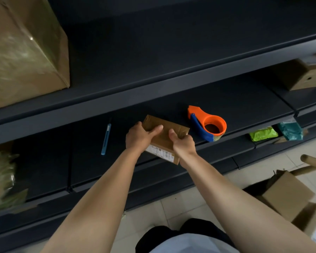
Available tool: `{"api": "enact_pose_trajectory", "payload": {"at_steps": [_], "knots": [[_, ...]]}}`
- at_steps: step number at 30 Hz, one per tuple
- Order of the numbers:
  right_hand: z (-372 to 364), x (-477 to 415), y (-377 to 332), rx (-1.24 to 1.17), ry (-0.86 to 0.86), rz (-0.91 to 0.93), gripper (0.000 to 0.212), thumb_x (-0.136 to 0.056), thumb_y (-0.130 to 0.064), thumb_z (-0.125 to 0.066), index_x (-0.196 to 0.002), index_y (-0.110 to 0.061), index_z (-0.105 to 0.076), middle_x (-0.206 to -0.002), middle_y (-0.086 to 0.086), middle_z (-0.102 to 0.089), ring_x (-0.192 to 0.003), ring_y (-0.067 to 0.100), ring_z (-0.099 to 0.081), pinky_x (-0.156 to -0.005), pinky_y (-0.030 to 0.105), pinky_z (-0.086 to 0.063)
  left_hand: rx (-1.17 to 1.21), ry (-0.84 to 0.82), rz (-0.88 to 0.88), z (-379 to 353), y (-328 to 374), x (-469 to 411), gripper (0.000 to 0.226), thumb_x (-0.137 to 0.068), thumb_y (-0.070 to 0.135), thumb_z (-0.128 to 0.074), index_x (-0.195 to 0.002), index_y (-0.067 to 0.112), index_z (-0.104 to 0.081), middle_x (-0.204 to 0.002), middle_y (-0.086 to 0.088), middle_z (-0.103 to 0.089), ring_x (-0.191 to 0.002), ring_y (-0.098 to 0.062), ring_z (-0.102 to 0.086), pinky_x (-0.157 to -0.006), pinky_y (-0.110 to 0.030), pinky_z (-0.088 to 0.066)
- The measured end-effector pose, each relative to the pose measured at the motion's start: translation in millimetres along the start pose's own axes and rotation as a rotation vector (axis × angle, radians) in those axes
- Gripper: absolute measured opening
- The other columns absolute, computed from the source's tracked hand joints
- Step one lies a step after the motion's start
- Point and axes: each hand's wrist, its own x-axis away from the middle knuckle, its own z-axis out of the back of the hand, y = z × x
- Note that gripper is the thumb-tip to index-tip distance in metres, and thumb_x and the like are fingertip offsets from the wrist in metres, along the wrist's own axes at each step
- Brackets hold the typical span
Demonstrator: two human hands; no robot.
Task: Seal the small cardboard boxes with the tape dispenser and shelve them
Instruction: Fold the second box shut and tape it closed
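A small taped cardboard box (164, 133) with a white label on its near side sits at the front of the dark middle shelf (235, 101). My left hand (140, 136) grips its left end, thumb on top. My right hand (182, 143) grips its right near corner, thumb pressing the taped top. The orange and blue tape dispenser (207, 123) lies on the same shelf just right of the box, apart from both hands.
A blue utility knife (106, 138) lies left of the box. A large wrapped carton (24, 50) fills the upper shelf's left. Another box (306, 75) sits far right. Cardboard boxes (288, 194) stand on the tiled floor at right, green packets (263, 134) on a lower shelf.
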Motion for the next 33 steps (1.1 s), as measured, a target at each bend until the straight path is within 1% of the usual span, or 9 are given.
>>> {"api": "enact_pose_trajectory", "payload": {"at_steps": [3,8,10,13,16,19,26,29,33], "knots": [[3.7,2.4,2.9,-0.025,-0.018,0.016,0.059,-0.089,-0.052,-0.056,-0.129,-0.011,-0.046,-0.119,0.008,-0.061,-0.107,0.028,-0.062,-0.097,0.045,-0.050,0.084,0.044,-0.006,1.2,-5.9,-0.2,0.081,-0.080,0.072,-0.048,-0.137,0.013,-0.046,-0.132,-0.010,-0.055,-0.118,-0.025,-0.055,-0.097,-0.042,-0.047],[6.7,-9.2,15.4,-0.079,-0.071,0.003,0.098,-0.061,-0.081,-0.044,-0.136,-0.019,-0.045,-0.124,0.006,-0.062,-0.110,0.027,-0.061,-0.099,0.047,-0.047,0.040,0.075,-0.010,2.1,-1.4,2.1,0.059,-0.093,0.060,-0.036,-0.120,0.011,-0.056,-0.115,-0.007,-0.062,-0.094,-0.019,-0.059,-0.074,-0.029,-0.041],[4.5,0.7,8.2,-0.065,-0.040,0.017,0.083,-0.070,-0.075,-0.053,-0.129,-0.017,-0.050,-0.117,0.007,-0.064,-0.103,0.026,-0.064,-0.094,0.045,-0.051,0.016,0.003,0.004,3.0,6.1,4.1,0.065,-0.086,0.066,-0.044,-0.116,0.010,-0.055,-0.112,-0.007,-0.062,-0.089,-0.019,-0.058,-0.073,-0.030,-0.042],[-2.2,6.9,2.2,-0.004,0.022,0.028,0.070,-0.075,-0.060,-0.069,-0.125,-0.014,-0.049,-0.112,0.006,-0.064,-0.098,0.024,-0.065,-0.089,0.043,-0.055,-0.028,-0.033,0.032,6.3,13.0,4.8,0.083,-0.076,0.069,-0.059,-0.128,0.005,-0.049,-0.125,-0.010,-0.056,-0.113,-0.028,-0.056,-0.080,-0.030,-0.042],[-2.2,5.7,4.4,0.033,0.043,0.049,0.057,-0.088,-0.053,-0.059,-0.127,-0.014,-0.048,-0.115,0.007,-0.062,-0.103,0.026,-0.063,-0.094,0.045,-0.051,0.003,-0.022,0.036,5.8,7.2,-1.9,0.086,-0.075,0.073,-0.054,-0.132,0.010,-0.049,-0.131,-0.013,-0.055,-0.117,-0.028,-0.054,-0.093,-0.039,-0.048],[6.3,1.3,8.1,0.042,-0.018,0.087,0.055,-0.090,-0.056,-0.050,-0.128,-0.017,-0.050,-0.115,0.006,-0.065,-0.104,0.026,-0.063,-0.096,0.046,-0.050,0.094,0.014,0.049,5.4,-1.6,-3.4,0.076,-0.080,0.074,-0.046,-0.121,0.011,-0.058,-0.115,-0.009,-0.064,-0.101,-0.023,-0.062,-0.078,-0.034,-0.052],[20.5,-7.0,13.3,-0.043,-0.159,0.019,0.068,-0.083,-0.064,-0.046,-0.134,-0.019,-0.050,-0.118,0.006,-0.065,-0.106,0.025,-0.065,-0.101,0.044,-0.047,0.198,0.057,0.091,0.9,1.0,-4.5,0.049,-0.096,0.056,-0.034,-0.096,0.011,-0.055,-0.097,-0.010,-0.063,-0.068,-0.014,-0.057,-0.052,-0.025,-0.039],[18.7,-5.1,7.9,-0.002,-0.134,0.035,0.051,-0.094,-0.054,-0.041,-0.127,-0.017,-0.053,-0.116,0.007,-0.065,-0.105,0.026,-0.064,-0.100,0.046,-0.047,0.357,-0.009,0.162,6.4,-2.7,-7.6,0.053,-0.092,0.057,-0.043,-0.108,0.009,-0.058,-0.102,-0.009,-0.062,-0.080,-0.016,-0.060,-0.063,-0.028,-0.048],[14.5,-6.7,-2.0,0.026,-0.056,0.010,0.059,-0.095,-0.055,-0.035,-0.130,-0.010,-0.051,-0.119,0.010,-0.063,-0.106,0.029,-0.062,-0.099,0.048,-0.046,0.674,-0.204,0.262,25.5,-4.1,-8.5,0.064,-0.079,0.071,-0.052,-0.118,0.021,-0.056,-0.110,-0.004,-0.063,-0.098,-0.019,-0.060,-0.089,-0.039,-0.049]]}}
